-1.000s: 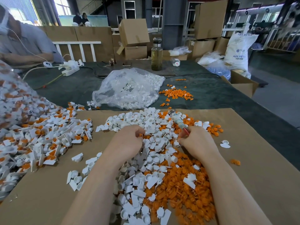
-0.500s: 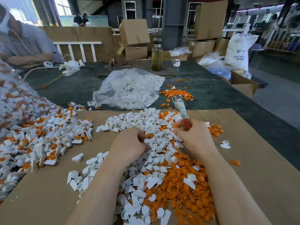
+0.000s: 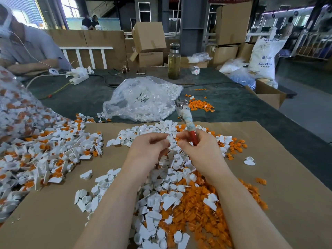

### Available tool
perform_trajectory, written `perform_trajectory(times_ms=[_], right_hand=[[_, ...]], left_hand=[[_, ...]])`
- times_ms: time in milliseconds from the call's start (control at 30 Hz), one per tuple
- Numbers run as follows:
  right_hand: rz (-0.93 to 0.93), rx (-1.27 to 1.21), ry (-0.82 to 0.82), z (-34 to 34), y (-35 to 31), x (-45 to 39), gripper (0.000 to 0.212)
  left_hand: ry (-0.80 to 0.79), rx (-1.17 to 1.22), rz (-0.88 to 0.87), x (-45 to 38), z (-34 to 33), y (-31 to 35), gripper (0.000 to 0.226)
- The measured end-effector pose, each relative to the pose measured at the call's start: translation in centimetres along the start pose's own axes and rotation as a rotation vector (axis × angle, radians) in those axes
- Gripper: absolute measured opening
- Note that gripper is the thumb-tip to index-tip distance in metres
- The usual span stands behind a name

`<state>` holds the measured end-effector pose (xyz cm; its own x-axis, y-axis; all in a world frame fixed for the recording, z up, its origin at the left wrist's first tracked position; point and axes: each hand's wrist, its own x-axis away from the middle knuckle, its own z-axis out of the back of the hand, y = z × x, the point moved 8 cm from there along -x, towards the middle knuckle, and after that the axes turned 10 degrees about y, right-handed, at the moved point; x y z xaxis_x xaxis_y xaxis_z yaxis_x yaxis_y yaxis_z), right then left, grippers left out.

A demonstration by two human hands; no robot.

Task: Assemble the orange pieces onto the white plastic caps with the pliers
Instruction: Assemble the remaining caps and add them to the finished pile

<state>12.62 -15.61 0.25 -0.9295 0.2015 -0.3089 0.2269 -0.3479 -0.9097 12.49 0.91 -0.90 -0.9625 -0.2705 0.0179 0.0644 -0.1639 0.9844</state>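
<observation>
white sack, "ABS RESIN" (printed twice)

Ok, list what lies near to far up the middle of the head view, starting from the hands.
left hand pinching a white cap beside the right hand gripping the pliers → clear bag of white caps → glass bottle → cardboard boxes

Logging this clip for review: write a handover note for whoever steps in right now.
Left hand: pinches a white cap above the pile.
Right hand: grips the pliers by the red handle, head pointing up and away.
Loose caps and orange pieces lie mixed on the cardboard.
Done: a pile of assembled caps at left.
Left: most of the loose pile.
</observation>
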Motion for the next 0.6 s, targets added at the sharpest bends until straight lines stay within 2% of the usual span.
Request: perform_trajectory(times_ms=[133,267,333,400,500,600], right_hand=[[0.031,-0.042,-0.011,-0.1,-0.5,0.1,0.021],[0.054,0.018,0.009,0.0,-0.6,0.1,0.018],[0.091,0.084,0.021,0.0,-0.8,0.0,0.015],[0.116,0.142,0.022,0.0,-0.9,0.0,0.005],[0.126,0.179,0.026,-0.3,-1.0,0.1,0.012],[0.148,0.157,0.061,-0.2,-1.3,0.2,0.008]], left_hand=[[-0.066,0.074,-0.006,0.5,-0.9,0.5,0.022],[-0.101,-0.075,-0.065,1.1,-1.4,1.1,0.035],[-0.100,-0.119,-0.041,1.0,-1.4,1.0,0.029],[-0.089,-0.123,-0.036,1.0,-1.4,1.1,0.024],[-0.050,-0.223,-0.131,1.0,-1.3,1.5,0.035],[0.041,-0.109,-0.127,0.9,-0.8,1.5,0.027]])
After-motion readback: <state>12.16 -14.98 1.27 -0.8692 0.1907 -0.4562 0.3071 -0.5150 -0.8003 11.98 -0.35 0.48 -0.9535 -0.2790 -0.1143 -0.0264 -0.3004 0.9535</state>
